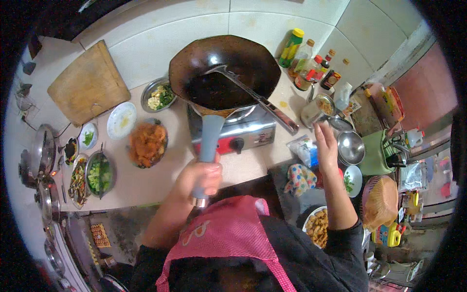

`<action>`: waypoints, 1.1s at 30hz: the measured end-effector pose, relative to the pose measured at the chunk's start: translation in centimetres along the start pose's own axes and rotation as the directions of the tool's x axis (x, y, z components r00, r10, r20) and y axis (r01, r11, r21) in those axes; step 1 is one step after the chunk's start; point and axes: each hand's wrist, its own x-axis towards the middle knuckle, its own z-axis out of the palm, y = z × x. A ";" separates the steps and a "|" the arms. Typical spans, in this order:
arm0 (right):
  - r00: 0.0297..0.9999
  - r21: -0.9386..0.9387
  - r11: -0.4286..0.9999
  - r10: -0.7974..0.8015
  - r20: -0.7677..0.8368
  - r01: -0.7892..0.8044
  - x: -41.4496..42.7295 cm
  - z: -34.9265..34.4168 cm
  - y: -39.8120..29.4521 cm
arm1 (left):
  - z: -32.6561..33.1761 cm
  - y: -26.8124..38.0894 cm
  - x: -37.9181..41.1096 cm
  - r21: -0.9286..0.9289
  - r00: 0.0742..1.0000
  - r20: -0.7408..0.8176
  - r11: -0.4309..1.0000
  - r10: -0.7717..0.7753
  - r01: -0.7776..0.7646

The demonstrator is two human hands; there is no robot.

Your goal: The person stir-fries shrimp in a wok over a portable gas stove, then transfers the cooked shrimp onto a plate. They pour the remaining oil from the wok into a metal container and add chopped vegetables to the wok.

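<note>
My left hand [206, 176] is wrapped around the grey handle [212, 137] of a dark wok [230, 49]. The wok is over a portable gas stove [250, 137]; whether it rests on the burner is unclear. A metal spatula [250, 89] leans inside it, its handle crossing the right rim. Out to the right, my right hand [327, 148] has straight fingers and nothing visible in it. It is close to a glass jar [310, 112] of brownish food, a small ladle [340, 123], a metal bowl [351, 147] and a plastic packet [304, 149].
Left of the stove stand a bowl of orange-red food [147, 143], a bowl of greens [99, 175], a white plate [121, 120] and a wooden cutting board [87, 85]. Sauce bottles [303, 56] line the right wall. A polka-dot cloth [301, 179] lies near my right forearm.
</note>
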 end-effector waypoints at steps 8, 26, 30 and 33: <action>0.876 0.518 0.810 0.433 -0.215 -0.273 6.1 -2.2 20.2 | -0.7 -0.2 1.6 -0.080 1.000 0.008 0.997 -0.017 0.018; 0.939 0.577 0.789 0.328 -0.103 -0.212 2.0 3.9 12.9 | -0.4 -2.1 2.1 -0.016 0.996 -0.036 0.997 0.081 -0.082; 0.767 -0.112 0.992 0.110 0.632 -0.049 -1.8 11.0 5.3 | -1.1 -2.1 1.8 0.038 0.993 -0.044 0.994 0.105 -0.104; 0.710 -0.413 0.790 -0.040 0.703 0.453 -2.3 15.9 2.1 | -3.7 -2.6 1.1 0.042 0.989 0.038 0.988 0.145 -0.147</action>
